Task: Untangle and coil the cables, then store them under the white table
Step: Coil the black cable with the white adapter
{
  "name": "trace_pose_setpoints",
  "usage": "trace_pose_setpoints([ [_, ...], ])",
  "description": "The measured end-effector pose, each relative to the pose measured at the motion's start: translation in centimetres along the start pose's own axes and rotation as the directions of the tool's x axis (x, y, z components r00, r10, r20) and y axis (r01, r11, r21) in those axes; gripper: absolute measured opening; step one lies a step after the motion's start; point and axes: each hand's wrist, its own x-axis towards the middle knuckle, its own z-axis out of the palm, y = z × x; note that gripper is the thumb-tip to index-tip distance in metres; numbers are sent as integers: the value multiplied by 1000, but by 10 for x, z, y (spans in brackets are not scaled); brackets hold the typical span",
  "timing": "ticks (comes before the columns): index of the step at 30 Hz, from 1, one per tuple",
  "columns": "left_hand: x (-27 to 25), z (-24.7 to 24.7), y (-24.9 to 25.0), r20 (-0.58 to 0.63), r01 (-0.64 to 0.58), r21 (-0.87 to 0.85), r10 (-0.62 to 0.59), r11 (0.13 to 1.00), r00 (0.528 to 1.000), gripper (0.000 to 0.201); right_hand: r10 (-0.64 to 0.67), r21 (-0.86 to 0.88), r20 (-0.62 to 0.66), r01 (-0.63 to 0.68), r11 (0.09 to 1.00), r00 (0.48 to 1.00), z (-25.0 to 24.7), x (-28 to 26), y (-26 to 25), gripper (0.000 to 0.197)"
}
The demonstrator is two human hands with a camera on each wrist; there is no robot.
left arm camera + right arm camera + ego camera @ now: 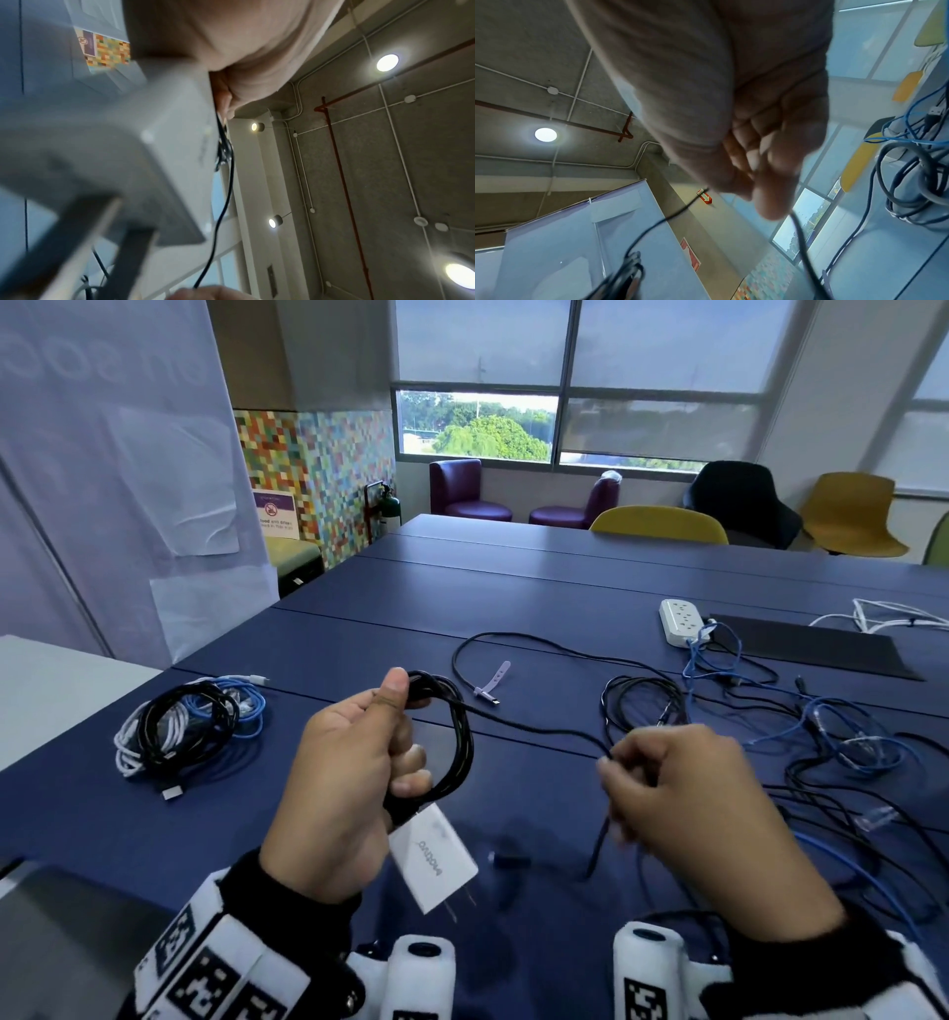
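blue table (359, 618) fills the room in front of you, with chairs and a window beyond. your left hand (339, 778) grips a black coil (457, 742) between thumb and curled fingers, and the white charger (431, 860) at its end hangs just below the palm, prongs down. your right hand (683, 809) pinches the same cable's free run (539, 729), which stretches between the hands; the fingers there are blurred, so the exact pinch is probably thumb against forefinger. beyond that pinch the cable drops toward the tangle (821, 752) of black and blue leads at your right. three coiled cables (190, 726) already lie together at the left, near the white table (46, 690). to coil well, i judge you should let the run slide through the right fingers, feeding each loop to the left hand at the same size as those it holds. keep the left thumb pressing on the stack so no turn slips. watch the far end: if it snags in the tangle, stop and free it rather than pull, or the knot will tighten.
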Motion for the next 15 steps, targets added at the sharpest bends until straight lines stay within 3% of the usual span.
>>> trace_pose_setpoints([
  [2, -1, 1, 1, 11, 34, -33, -33, 999, 999, 29, 20, 222, -191, 24, 975, 981, 4, 4, 1, 19],
  [4, -3, 3, 2, 23, 62, -76, -60, 995, 998, 30, 94, 492, -215, 25, 870, 972, 10, 6, -3, 17],
  [7, -7, 11, -3, 49, 92, -161, -85, 983, 995, 30, 200, 808, -92, -44, 588, 975, 26, 5, -17, 15],
  [10, -12, 21, -14, 46, 99, -240, -90, 966, 995, 30, 206, 915, 117, -186, 358, 971, 43, -6, -35, 11],
  [15, -13, 28, -23, -11, 52, -232, -57, 971, 998, 31, 130, 891, 347, -370, 264, 929, 55, -22, -45, 17],
])
